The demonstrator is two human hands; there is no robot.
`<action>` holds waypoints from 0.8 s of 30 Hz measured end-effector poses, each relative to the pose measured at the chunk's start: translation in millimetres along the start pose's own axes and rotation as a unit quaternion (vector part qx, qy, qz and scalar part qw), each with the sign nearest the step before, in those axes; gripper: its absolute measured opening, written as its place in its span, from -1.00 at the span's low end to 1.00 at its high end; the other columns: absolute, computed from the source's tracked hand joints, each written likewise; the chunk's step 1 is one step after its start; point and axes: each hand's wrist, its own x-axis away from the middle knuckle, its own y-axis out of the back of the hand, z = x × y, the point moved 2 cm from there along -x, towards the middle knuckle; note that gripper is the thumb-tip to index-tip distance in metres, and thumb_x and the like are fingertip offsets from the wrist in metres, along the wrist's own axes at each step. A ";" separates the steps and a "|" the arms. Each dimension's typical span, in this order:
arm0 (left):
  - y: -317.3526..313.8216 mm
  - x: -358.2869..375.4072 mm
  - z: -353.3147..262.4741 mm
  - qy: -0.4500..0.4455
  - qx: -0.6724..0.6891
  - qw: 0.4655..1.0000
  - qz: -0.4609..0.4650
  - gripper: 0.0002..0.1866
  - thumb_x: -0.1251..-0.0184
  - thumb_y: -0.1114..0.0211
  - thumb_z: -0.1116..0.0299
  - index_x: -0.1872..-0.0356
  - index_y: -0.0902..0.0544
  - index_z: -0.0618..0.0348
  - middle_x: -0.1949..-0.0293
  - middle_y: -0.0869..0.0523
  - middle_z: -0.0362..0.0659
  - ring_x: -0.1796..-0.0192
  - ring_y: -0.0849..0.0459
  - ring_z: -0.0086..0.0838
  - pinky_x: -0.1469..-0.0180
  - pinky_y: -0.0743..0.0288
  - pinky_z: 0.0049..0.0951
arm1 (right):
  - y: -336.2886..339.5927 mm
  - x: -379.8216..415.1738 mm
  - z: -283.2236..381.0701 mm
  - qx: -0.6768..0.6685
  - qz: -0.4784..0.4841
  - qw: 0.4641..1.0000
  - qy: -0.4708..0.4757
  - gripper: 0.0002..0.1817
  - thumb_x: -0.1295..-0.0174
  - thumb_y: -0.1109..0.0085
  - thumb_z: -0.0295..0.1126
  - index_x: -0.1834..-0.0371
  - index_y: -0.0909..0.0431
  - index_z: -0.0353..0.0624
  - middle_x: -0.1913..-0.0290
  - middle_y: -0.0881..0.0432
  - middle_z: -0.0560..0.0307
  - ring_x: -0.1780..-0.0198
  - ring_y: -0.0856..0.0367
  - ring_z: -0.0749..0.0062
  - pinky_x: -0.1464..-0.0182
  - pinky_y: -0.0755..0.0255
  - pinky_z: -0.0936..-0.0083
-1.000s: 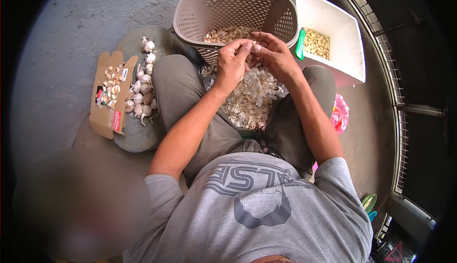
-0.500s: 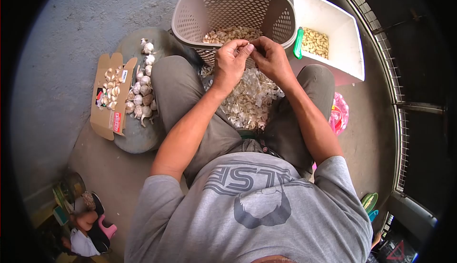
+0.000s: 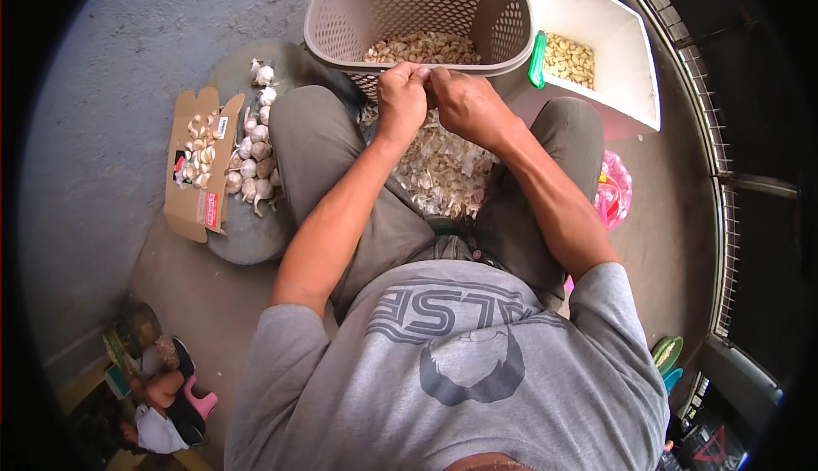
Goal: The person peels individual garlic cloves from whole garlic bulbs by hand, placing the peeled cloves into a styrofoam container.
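Note:
My left hand (image 3: 400,100) and my right hand (image 3: 474,108) meet fingertip to fingertip at the near rim of a grey-brown plastic basket (image 3: 336,12). Both are closed in a pinch; whatever they hold is too small and covered to make out. Inside the basket lie unpeeled garlic cloves (image 3: 426,46). Below my hands, between my knees, is a heap of papery garlic skins (image 3: 439,177). A white foam box (image 3: 615,36) to the right of the basket contains peeled garlic cloves (image 3: 569,60). On its near edge rests a green tool, perhaps a cutter (image 3: 537,60).
At left, a round grey surface (image 3: 247,245) bears garlic bulbs (image 3: 256,160) and a cardboard box (image 3: 186,215) with loose cloves (image 3: 200,151). A pink plastic bag (image 3: 615,190) lies beyond my right knee. Another person (image 3: 166,411) sits at lower left.
My hands have turned and come closer together at the fingertips, the right one more knuckles-up. The whole view has shifted slightly; the basket and boxes look otherwise the same.

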 end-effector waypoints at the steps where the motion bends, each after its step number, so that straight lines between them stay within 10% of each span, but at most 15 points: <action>1: -1.0 1.3 3.3 0.018 0.042 0.999 -0.010 -0.77 -0.60 -0.15 0.45 0.28 -0.70 0.30 0.53 -0.66 -0.24 0.58 -0.55 -0.60 0.53 -0.44 -0.52 | 0.7 -0.4 2.7 0.036 0.011 0.999 0.019 -0.85 -0.28 -0.05 -0.53 0.15 -0.42 -0.39 0.41 -0.65 -0.34 0.30 -0.67 -0.32 0.27 -0.53 -0.06; 9: 16.5 -6.4 38.7 0.175 0.258 0.950 0.007 -0.81 -0.57 -0.08 0.51 0.29 -0.62 0.24 0.32 -0.65 -0.23 0.30 -0.60 -0.50 0.25 -0.51 -0.41 | -15.0 6.1 22.5 0.183 0.027 0.976 0.116 -0.83 -0.31 -0.04 -0.49 0.13 -0.44 -0.38 0.26 -0.69 -0.27 0.37 -0.75 -0.10 0.38 -0.63 0.13; 14: 9.9 -4.1 7.5 0.201 0.219 0.955 0.009 -0.89 -0.56 -0.19 0.48 0.21 -0.65 0.23 0.34 -0.70 -0.20 0.39 -0.64 -0.56 0.37 -0.53 -0.51 | -0.2 -0.5 6.0 -0.097 -0.025 0.995 0.023 -0.77 -0.40 -0.11 -0.49 -0.02 -0.53 -0.42 0.27 -0.71 -0.20 0.40 -0.72 0.13 0.31 -0.61 0.26; 20: 0.1 0.9 -5.3 0.111 0.050 0.990 0.077 -0.86 -0.49 -0.30 0.45 0.07 -0.73 0.27 0.39 -0.70 -0.26 0.59 -0.53 -0.64 0.60 -0.38 -0.59 | 23.3 -1.2 -30.0 -0.482 -0.052 0.852 -0.195 -0.67 -0.41 -0.20 -0.51 -0.21 -0.63 -0.31 0.23 -0.72 0.16 0.37 -0.69 0.59 0.44 -0.53 0.60; 24: -6.5 8.4 -22.8 0.082 0.118 0.984 0.104 -0.77 -0.49 -0.37 0.33 0.05 -0.73 0.32 0.38 -0.73 -0.23 0.63 -0.51 -0.67 0.60 -0.34 -0.63 | 20.4 -2.5 -32.8 -0.336 -0.084 0.928 -0.134 -0.70 -0.35 -0.27 -0.50 -0.12 -0.70 -0.33 0.17 -0.74 0.03 0.19 -0.72 0.42 0.19 -0.56 0.43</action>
